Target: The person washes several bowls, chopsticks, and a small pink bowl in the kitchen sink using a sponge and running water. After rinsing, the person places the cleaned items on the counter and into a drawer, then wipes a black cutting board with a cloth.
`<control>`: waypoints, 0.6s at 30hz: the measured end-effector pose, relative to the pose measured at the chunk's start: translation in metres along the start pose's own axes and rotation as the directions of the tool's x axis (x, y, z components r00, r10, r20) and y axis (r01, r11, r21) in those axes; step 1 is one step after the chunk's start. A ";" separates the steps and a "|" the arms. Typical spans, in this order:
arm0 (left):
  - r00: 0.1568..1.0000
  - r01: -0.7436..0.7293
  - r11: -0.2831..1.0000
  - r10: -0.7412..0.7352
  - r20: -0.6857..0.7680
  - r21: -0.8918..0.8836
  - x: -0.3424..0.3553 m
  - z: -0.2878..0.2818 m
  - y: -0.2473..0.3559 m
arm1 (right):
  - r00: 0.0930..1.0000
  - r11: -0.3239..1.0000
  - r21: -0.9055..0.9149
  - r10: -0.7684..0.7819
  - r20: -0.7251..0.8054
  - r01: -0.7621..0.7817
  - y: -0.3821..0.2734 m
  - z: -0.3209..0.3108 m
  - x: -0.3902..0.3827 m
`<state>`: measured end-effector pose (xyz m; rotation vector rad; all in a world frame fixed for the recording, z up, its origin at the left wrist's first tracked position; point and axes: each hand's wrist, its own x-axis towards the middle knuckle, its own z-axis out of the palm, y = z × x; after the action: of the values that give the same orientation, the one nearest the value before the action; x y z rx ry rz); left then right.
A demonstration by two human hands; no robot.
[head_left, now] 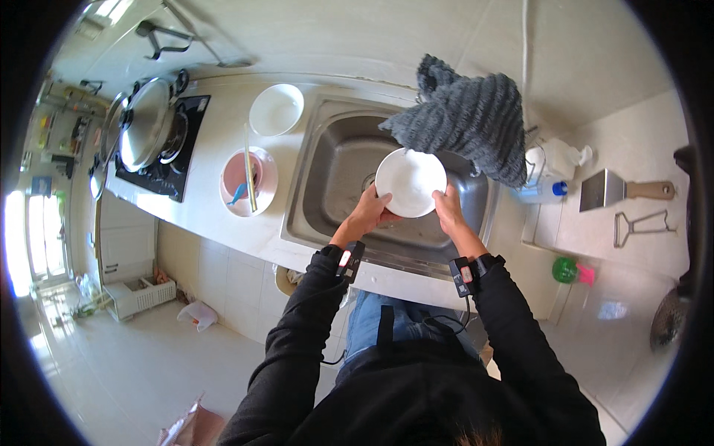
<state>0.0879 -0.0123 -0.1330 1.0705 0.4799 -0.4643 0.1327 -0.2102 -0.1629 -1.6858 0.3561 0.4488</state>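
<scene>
Two hands share one white bowl (410, 182): the left hand (364, 214) grasps its near-left rim, and the right hand (451, 211) its near-right rim. On both, the thumb lies over the edge with the other fingers at the side or underneath, partly hidden. The bowl is held above the stainless-steel sink (337, 163), its inside turned toward the camera. Black sleeves (296, 338) cover the forearms, and a small dark device is strapped at each wrist.

Over the far right part of the sink hangs a dark gray ribbed cloth (465, 115), just beyond the bowl; whether they touch, I cannot tell. Left of the sink, on the pale surface (213, 126), stands a second white bowl (277, 110). Nearer the person is a pink bowl (236, 175) on a paler pink dish (269, 195), with chopsticks (251, 186) laid across and a blue utensil (237, 195) beside them. Farther left, a lidded metal pot (143, 137) sits on the black cooktop (195, 123). On the right are a blue-capped bottle (543, 192) and a broad metal scraper (601, 191) with a wooden handle.
</scene>
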 end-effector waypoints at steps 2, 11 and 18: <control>0.997 -0.068 0.997 0.069 -0.037 0.022 -0.003 -0.004 0.012 | 0.995 0.982 0.177 0.052 0.085 -0.066 -0.003 0.009 0.001; 0.773 -0.119 -0.464 0.511 0.375 0.878 -0.072 -0.019 0.040 | 0.871 0.888 0.323 0.150 0.468 -0.327 0.017 0.031 -0.003; 0.678 -0.261 -0.374 0.586 0.444 0.890 -0.149 -0.070 0.085 | 0.878 0.943 0.219 0.127 0.462 -0.252 0.008 0.072 0.002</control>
<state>0.0065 0.1044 -0.0147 2.8320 -0.4049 0.2420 0.1242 -0.1399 -0.1802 -1.2364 0.2344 0.8737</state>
